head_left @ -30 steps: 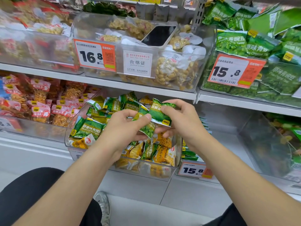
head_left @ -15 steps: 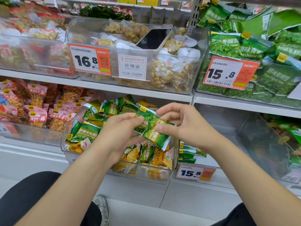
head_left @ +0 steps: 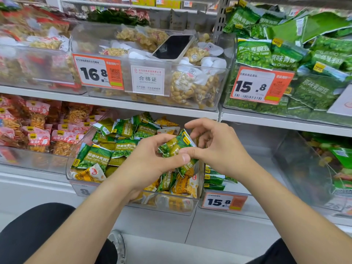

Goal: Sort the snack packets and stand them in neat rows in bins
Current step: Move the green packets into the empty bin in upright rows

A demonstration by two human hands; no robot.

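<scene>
Green packets point(head_left: 176, 147) | now bunched in our left hand point(head_left: 152, 161); right hand point(head_left: 215, 147) released, fingers open | gathering, not yet binned point(head_left: 133, 204)

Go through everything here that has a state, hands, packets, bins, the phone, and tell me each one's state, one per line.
Left hand: closed, pinching small green pea packets above the bin.
Right hand: fingers curled open beside the packets; contact unclear.
Clear plastic bin of green and yellow packets: pulled forward, contents jumbled, not in rows.
Black smartphone: screen dark, lying tilted on the bagged yellow nuts.
Large green pea bags: heaped loosely.
</scene>
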